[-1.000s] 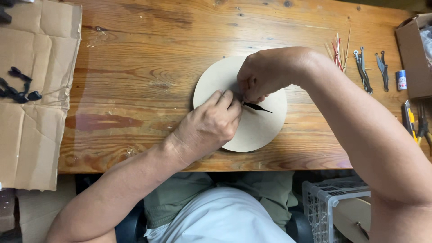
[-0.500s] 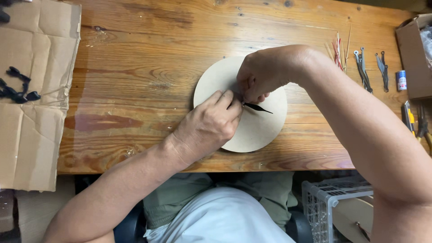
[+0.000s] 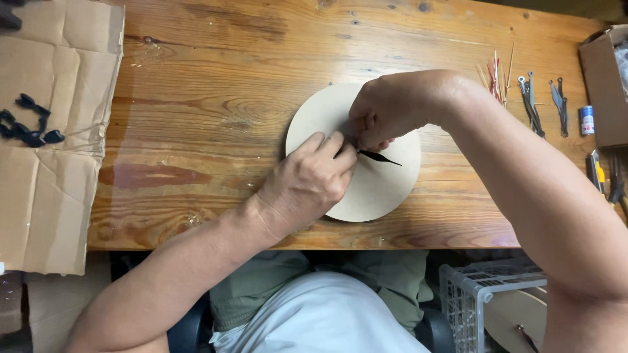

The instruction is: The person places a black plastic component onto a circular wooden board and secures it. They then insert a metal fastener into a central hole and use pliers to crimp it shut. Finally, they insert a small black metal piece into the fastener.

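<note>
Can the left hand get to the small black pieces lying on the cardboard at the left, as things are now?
Probably yes. The left hand rests on the round disc, and the black pieces lie to its left on the cardboard. Only bare wooden table lies between them, though reaching them looks like a long stretch.

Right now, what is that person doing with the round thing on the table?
A person sits at a wooden table with both hands at the middle of a pale round disc. The left hand rests on the disc, fingers pinched at its centre. The right hand reaches across from above and pinches the same spot, where a thin black pointed clock hand sticks out. More metal hands lie at the right; small black parts sit on cardboard at the left.
</note>
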